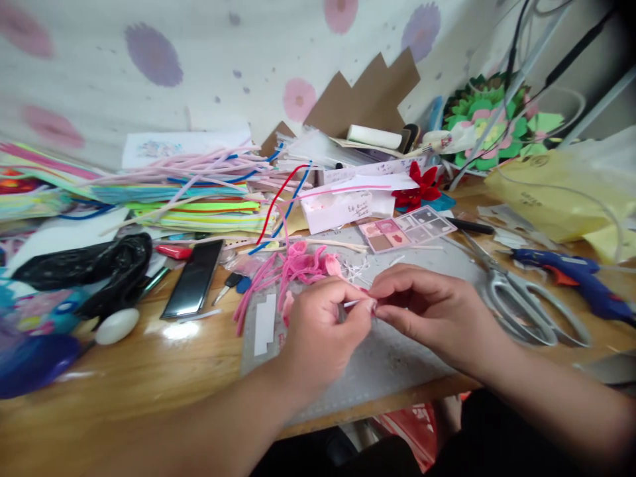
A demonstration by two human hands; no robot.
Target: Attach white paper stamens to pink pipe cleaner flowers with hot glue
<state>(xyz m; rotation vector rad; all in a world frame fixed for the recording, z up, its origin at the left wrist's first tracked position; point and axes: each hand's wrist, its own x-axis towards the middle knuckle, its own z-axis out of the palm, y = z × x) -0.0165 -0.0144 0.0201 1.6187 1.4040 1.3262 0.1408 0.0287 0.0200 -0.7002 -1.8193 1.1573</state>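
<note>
A thin pale stem (pixel 352 303) is pinched between the two hands just right of the frame's centre, above a grey mat (pixel 392 363) laid on the wooden worktop (pixel 173 358). The left hand (pixel 322 331) is curled around it from the lower left, with thumb and forefinger closed on the short visible length. The right hand (pixel 432 311) is brought in from the right, its fingertips pressed onto the same end, so that both hands are clenched on the stem and meet at one point. The stem's long axis is laid roughly left to right across the picture, nearly level. Only a short stretch is seen between the fingers, and its far end is hidden inside the left hand. Neither hand is nearer, since both are touching it.

A tangle of pink pipe-cleaner pieces (pixel 303 265) lies just above and left of the left hand, on the mat's upper edge. Whether it is joined to the stem cannot be told. Scissors (pixel 521 301) lie near the right hand, to its right, and a blue glue gun (pixel 581 278) lies further right, well apart from both hands.
</note>
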